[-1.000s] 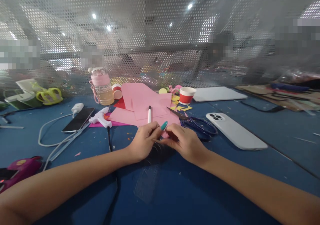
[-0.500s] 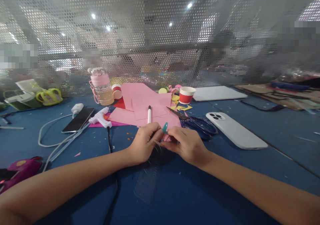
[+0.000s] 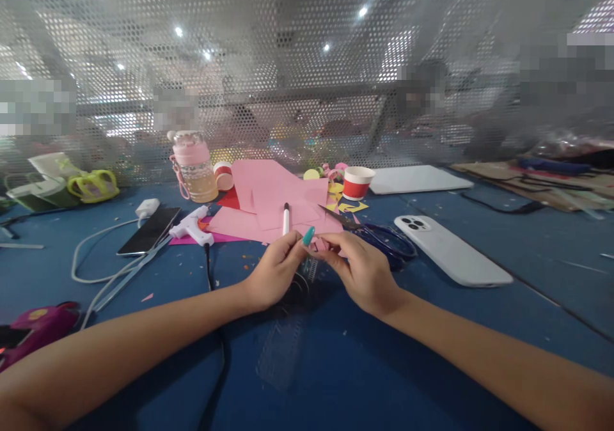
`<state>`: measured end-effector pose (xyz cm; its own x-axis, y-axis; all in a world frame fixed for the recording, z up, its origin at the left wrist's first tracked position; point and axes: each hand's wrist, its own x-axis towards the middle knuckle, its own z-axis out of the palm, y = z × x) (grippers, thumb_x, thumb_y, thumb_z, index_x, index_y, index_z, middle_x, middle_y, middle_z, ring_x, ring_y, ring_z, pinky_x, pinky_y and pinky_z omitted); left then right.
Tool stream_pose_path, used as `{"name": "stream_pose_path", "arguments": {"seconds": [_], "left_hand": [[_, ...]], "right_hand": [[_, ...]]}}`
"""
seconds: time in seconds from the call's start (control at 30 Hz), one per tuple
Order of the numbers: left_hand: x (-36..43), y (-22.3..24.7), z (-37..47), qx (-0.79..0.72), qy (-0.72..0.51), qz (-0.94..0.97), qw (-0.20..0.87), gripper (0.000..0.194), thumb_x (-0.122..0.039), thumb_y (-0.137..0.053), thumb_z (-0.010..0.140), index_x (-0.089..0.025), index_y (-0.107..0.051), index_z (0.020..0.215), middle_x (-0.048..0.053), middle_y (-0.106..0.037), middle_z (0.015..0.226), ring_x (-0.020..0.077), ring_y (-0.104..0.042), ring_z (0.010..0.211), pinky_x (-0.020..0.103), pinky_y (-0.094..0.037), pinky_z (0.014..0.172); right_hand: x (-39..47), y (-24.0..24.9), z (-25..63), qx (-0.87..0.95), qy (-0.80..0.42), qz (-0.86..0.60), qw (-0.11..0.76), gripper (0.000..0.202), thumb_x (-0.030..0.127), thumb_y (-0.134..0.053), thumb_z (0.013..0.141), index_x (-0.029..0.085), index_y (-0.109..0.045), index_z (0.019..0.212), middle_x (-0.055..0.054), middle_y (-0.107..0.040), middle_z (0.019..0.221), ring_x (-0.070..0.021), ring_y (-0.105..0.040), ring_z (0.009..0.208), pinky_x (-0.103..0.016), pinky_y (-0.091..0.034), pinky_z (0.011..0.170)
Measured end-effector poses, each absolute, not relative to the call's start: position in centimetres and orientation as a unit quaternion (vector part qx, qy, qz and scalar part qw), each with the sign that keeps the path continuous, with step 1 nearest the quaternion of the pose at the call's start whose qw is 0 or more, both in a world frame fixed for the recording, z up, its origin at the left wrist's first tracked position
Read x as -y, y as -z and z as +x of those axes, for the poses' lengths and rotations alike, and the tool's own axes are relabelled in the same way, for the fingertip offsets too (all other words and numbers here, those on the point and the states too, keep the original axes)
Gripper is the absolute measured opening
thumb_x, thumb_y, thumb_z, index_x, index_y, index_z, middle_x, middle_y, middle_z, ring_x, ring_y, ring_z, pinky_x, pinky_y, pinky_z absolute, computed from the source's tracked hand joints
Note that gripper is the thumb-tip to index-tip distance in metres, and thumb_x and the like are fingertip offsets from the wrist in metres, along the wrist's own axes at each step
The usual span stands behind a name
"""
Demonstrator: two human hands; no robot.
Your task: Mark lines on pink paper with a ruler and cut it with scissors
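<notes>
fingertips of both hands meet over a small teal piece (image 3: 308, 235), pinched just above the blue bench (image 3: 480, 329) in front of the pink paper sheets (image 3: 273, 194). the left hand (image 3: 273, 274) is curled, thumb and forefinger closed on the near side of the piece; the right hand (image 3: 362, 271) is likewise curled, its thumb and forefinger closed on the far side, so each hand has a fine pinch and nothing else in it. the piece looks thin and very light, probably paper or soft foam, so it should bend or crease easily and wants a gentle hold by its edges, not its middle. its long axis runs up and slightly to the right, the rounded tip pointing away from the person toward the white marker (image 3: 286, 219) lying on the pink paper. something faint, clear and ribbed hangs beneath the fingers; i cannot tell what it is. a transparent ruler (image 3: 281, 354) lies flat on the bench nearer the person. just right of the hands lie blue-handled scissors (image 3: 378, 236), and farther right a white phone (image 3: 451, 250) face down. left of the paper lie a glue gun (image 3: 192, 226) and a dark phone (image 3: 151, 229), with a pink bottle (image 3: 194, 165) and a red paper cup (image 3: 357, 183) behind.
</notes>
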<state>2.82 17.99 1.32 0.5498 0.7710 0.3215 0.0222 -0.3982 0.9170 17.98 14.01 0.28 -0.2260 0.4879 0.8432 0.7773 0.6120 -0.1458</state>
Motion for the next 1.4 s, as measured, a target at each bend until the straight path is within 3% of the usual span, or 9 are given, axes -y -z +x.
{"name": "stream_pose_path", "arguments": {"seconds": [0.2,0.37,0.57,0.77,0.93,1.2,1.4], "left_hand": [[-18.5,-0.8,3.1,-0.265,-0.383,0.641,0.610,0.046,-0.064,-0.053,0.069,-0.018,-0.052,0.067,-0.003,-0.045,0.057,0.0100,-0.036,0.051,0.025,-0.029,0.050],[-18.8,-0.7,3.0,-0.238,-0.363,0.594,0.678,0.044,-0.060,-0.066,0.060,-0.017,-0.057,0.065,-0.001,-0.053,0.056,0.0104,-0.043,0.052,0.025,-0.031,0.052],[-19.1,-1.1,2.7,-0.223,-0.321,0.573,0.720,0.035,-0.051,-0.067,0.065,-0.016,-0.062,0.064,-0.001,-0.051,0.055,0.0105,-0.043,0.053,0.024,-0.032,0.053],[-19.6,-0.9,2.7,-0.224,-0.342,0.537,0.738,0.035,-0.048,-0.074,0.057,-0.015,-0.064,0.062,0.000,-0.054,0.056,0.0084,-0.043,0.050,0.023,-0.031,0.050],[-19.3,-1.2,2.7,-0.226,-0.335,0.535,0.742,0.039,-0.049,-0.074,0.057,-0.013,-0.059,0.058,0.001,-0.054,0.056,0.0103,-0.048,0.054,0.024,-0.035,0.054],[-19.1,-1.0,2.8,-0.237,-0.365,0.565,0.701,0.042,-0.053,-0.068,0.063,-0.015,-0.050,0.066,-0.005,-0.045,0.056,0.0067,-0.040,0.052,0.022,-0.031,0.051],[-18.8,-1.4,2.8,-0.248,-0.309,0.648,0.650,0.047,-0.054,-0.069,0.062,-0.016,-0.043,0.071,-0.001,-0.053,0.066,0.0096,-0.047,0.058,0.022,-0.036,0.051]], "right_hand": [[-14.1,-0.2,17.9,0.770,0.173,-0.406,0.461,0.024,0.027,-0.038,0.093,0.017,-0.061,0.095,-0.008,-0.070,0.073,-0.0179,-0.067,0.067,-0.028,-0.052,0.060],[-14.2,-0.1,17.8,0.770,0.159,-0.414,0.459,0.028,0.028,-0.036,0.094,0.016,-0.062,0.093,-0.009,-0.072,0.073,-0.0172,-0.068,0.063,-0.025,-0.053,0.055],[-14.2,0.1,17.6,0.788,0.151,-0.427,0.417,0.032,0.028,-0.034,0.094,0.014,-0.062,0.090,-0.010,-0.070,0.066,-0.0197,-0.067,0.058,-0.027,-0.049,0.049],[-13.8,-0.2,17.0,0.798,0.080,-0.410,0.433,0.027,0.022,-0.036,0.092,0.008,-0.057,0.100,-0.013,-0.070,0.072,-0.0195,-0.067,0.060,-0.027,-0.051,0.051],[-13.1,-0.5,16.4,0.806,0.063,-0.395,0.437,0.029,0.029,-0.041,0.090,0.008,-0.051,0.109,-0.010,-0.068,0.076,-0.0162,-0.064,0.057,-0.027,-0.053,0.052],[-13.4,-0.2,16.6,0.788,0.123,-0.419,0.435,0.032,0.033,-0.032,0.094,0.011,-0.055,0.099,-0.008,-0.067,0.064,-0.0181,-0.066,0.056,-0.025,-0.052,0.048],[-13.7,0.0,17.0,0.791,0.053,-0.448,0.413,0.033,0.031,-0.033,0.093,0.014,-0.047,0.118,-0.011,-0.071,0.077,-0.0232,-0.070,0.063,-0.030,-0.053,0.048]]}}
